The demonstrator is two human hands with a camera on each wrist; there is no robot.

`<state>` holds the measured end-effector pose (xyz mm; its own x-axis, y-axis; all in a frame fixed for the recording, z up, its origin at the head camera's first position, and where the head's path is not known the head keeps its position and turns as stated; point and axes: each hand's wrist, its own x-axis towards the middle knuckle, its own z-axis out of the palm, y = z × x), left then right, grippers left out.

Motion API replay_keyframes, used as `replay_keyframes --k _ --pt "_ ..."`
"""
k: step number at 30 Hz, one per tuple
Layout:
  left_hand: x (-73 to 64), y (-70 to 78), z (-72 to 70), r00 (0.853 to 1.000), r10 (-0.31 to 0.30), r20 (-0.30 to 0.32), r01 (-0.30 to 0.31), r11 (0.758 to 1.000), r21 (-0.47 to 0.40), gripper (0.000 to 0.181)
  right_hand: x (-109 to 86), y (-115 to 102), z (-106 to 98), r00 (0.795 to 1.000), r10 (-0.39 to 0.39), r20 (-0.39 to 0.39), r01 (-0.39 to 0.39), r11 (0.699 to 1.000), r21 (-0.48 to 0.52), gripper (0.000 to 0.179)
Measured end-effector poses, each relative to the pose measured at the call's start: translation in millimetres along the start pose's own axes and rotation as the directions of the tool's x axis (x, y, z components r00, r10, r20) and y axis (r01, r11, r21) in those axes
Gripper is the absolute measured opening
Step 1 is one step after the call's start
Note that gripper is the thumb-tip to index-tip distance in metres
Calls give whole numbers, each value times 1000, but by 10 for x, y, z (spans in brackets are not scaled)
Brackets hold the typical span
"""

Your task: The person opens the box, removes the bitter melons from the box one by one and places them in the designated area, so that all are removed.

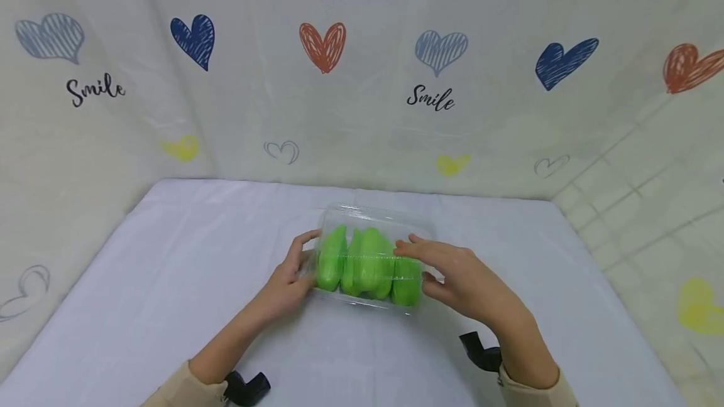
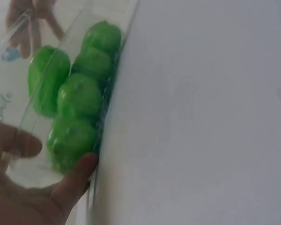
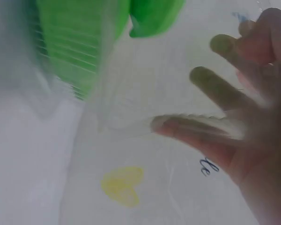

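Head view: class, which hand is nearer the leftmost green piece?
Left. The left hand grips the box close beside that green piece; the right hand is at the box's other end, farther away.

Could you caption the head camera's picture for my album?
Left hand gripping a clear box of green objects, right hand at its other side, before a heart-patterned backdrop.

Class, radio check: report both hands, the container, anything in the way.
Left hand gripping clear container at its side. Right hand at lid, thumb and fingers apart. Green pieces inside; lid partly overlaps them in head view.
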<state>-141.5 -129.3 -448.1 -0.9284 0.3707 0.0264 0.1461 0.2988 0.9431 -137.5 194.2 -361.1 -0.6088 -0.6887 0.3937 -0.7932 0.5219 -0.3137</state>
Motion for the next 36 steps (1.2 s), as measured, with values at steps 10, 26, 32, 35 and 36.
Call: replay_keyframes --k 10,26,32,35,36 --pt "45 13 -178 980 -166 113 191 943 -272 90 0 42 -33 999 41 -25 -42 999 -32 66" --pt "36 -38 -211 967 -157 200 224 900 -375 69 4 161 -61 962 113 -250 -132 990 -58 67" --pt "53 -15 -217 970 -158 186 225 878 -423 77 -1 234 -116 937 147 -317 -134 989 62 71" --pt "55 -14 -215 966 -164 198 236 870 -433 83 -17 254 -113 926 169 -338 -139 984 109 76" --pt "51 -18 -215 966 -162 204 238 867 -437 85 -24 263 -107 923 177 -341 -143 982 123 78"
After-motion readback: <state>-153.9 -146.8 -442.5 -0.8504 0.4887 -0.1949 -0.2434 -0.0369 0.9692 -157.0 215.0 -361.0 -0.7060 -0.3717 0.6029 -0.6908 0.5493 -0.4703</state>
